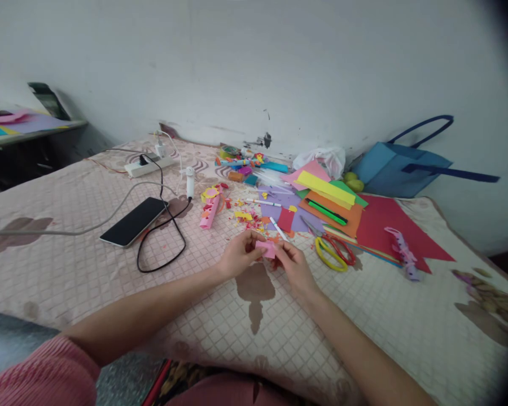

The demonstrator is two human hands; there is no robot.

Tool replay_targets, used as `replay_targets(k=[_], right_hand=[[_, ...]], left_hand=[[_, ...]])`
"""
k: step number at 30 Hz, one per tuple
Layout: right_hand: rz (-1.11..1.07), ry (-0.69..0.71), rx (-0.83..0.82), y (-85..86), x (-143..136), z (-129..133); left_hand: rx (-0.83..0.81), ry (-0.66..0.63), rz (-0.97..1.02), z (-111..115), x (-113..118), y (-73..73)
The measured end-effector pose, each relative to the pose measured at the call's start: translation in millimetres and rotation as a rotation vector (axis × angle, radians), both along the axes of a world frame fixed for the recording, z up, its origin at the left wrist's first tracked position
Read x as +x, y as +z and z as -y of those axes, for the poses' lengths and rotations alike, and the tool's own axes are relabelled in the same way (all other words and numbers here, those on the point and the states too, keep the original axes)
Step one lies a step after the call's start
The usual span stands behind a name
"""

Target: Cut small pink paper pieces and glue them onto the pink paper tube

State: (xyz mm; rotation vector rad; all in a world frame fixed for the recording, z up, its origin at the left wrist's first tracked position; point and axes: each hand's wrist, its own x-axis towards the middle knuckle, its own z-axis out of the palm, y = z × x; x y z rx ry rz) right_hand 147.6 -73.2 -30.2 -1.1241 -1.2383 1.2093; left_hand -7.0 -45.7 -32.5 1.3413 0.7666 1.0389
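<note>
A small pink piece of paper (266, 248) is stretched between my two hands, above the front middle of the cloth-covered surface. My left hand (242, 254) pinches its left edge between thumb and fingers. On the opposite edge, my right hand (294, 262) has the paper pinched in the same way. Just to the right of my right hand lie scissors (331, 254) with yellow and red handles. Beyond my fingers are a white marker (278, 228), a red paper piece (286, 219) and many tiny paper scraps (249, 221).
Coloured sheets (389, 225) are stacked at the right, with a green marker (328, 212) on top. A blue bag (395, 169) stands against the wall. Left, a tablet (134, 221) lies beside a black cable (182, 242) and a power strip (149, 166). A decorated pink paper roll (210, 210) lies behind.
</note>
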Motion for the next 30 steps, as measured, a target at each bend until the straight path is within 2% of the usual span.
replay_targets(k=[4,10,16,20,25,30], right_hand=[[-0.057,0.02,-0.06,2.8,0.5,0.8],[0.057,0.148,-0.007,5.4,1.5,-0.5],[0.076,0.178,-0.009,2.0,4.4,-2.5],[0.088,0.149,-0.018,1.6,4.8,-2.9],[0.076,0.052,0.051,2.3,2.3,-1.5],[0.032,0.023,0.072,0.6,0.4,0.3]], left_hand=[[-0.021,0.011,0.016,-0.1,-0.3,1.5],[-0.009,0.033,0.018,-1.4,-0.3,-0.9],[0.038,0.014,-0.034,-3.2,-1.8,-4.1],[0.071,0.001,-0.086,-3.3,-2.6,-3.4],[-0.078,-0.004,-0.002,-1.1,-0.8,3.3],[-0.207,-0.068,-0.055,3.6,0.4,6.4]])
